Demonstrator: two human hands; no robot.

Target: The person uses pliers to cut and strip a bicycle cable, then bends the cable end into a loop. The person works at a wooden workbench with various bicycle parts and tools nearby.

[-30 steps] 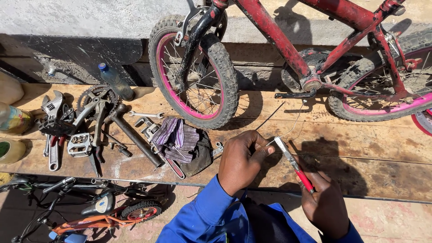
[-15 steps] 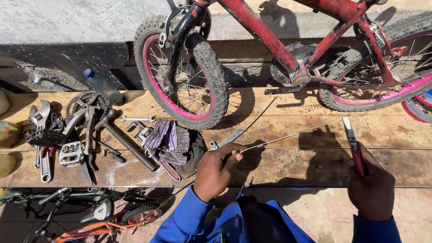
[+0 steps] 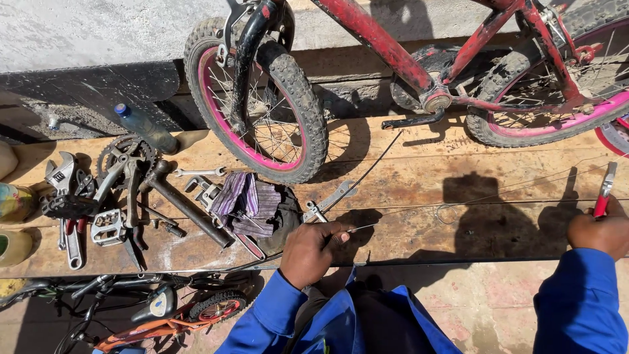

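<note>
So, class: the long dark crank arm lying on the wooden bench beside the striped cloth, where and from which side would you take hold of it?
Probably at mid-shaft of the crank arm, coming straight down from above. It lies flat and diagonal on the wooden bench, and its middle is bare. The upper end sits among the chainring and spanners, and the lower end lies close to the striped cloth.

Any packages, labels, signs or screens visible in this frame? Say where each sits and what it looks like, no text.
No signs or screens.
Plastic bottle: lying tilted at the back left of the wooden bench, dark body, blue cap; no label can be made out.
Containers: at the left edge, rounded, cream, green and yellow, cut off by the frame; contents cannot be told.
</note>
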